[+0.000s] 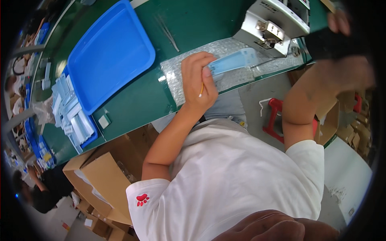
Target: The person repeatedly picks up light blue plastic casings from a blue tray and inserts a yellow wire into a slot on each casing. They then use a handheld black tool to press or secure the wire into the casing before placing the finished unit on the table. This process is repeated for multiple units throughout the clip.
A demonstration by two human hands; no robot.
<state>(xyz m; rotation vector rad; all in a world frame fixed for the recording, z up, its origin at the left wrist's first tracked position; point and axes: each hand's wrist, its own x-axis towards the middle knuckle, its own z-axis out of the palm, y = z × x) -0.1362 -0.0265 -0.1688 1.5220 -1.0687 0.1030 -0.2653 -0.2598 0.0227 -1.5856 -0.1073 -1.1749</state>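
My left hand (198, 80) is closed on a flat, light-blue, see-through plastic packet (233, 61), gripping its left end between thumb and fingers. The packet's free end points right, over bubble wrap (173, 76) on the green table. A thin yellow piece with a white tip (200, 93) shows against the same palm; its kind is unclear. At the far right, my right hand (339, 22) is partly hidden and blurred beside a black shape (331, 44), so its grip is not readable. A silver metal machine (263, 34) stands between the hands, near the packet's free end.
A large blue tray (112, 56) lies on the green table (132, 104) to the left. Beside it, light-blue and white packets (70, 106) are heaped. Cardboard boxes (106, 180) stand below, and a red stool frame (273, 118) is under my right arm. Another person (48, 188) is at far left.
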